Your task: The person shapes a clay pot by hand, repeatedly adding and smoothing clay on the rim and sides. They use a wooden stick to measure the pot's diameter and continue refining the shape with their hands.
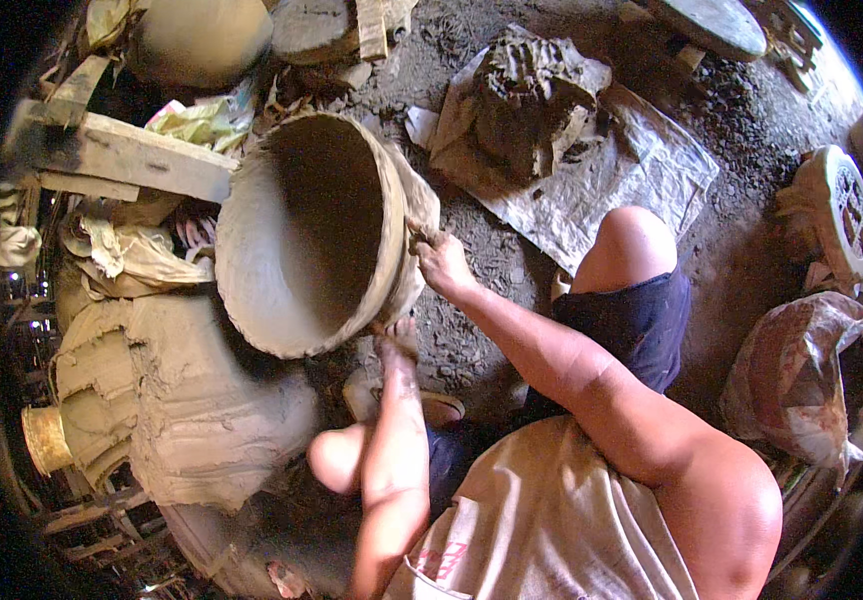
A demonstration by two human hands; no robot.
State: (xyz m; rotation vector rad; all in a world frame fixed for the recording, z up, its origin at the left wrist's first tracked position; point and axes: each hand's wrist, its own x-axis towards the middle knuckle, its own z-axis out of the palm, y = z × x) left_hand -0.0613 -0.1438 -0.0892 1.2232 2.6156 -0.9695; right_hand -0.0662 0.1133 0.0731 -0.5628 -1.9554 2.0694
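Head view: left hand and right hand at the clay pot, grip closure I cannot tell; probably heavy, soft; cradle its wall.

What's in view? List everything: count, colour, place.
Large clay vessel: 1, greyish, centre left
Clay lump: 1, greyish, top centre
Sheet: 1, silvery, under the lump
Clay mass: 1, greyish, lower left
Cylinder: 1, yellowish, far left
Wooden beam: 1, brown, upper left
Plastic: 1, yellowish, above beam
Crumpled wrap: 1, cream, below beam
Rounded form: 1, tan, top left
Round block: 1, grey, top
Oval board: 1, grey, top right
Pierced disc: 1, pale, right
Bag: 1, whitish, lower right
Shirt: 1, beige, bottom
Shorts: 1, dark blue, below centre
Left hand: 1, muddy, vessel's lower edge
Right hand: 1, muddy, vessel's right side
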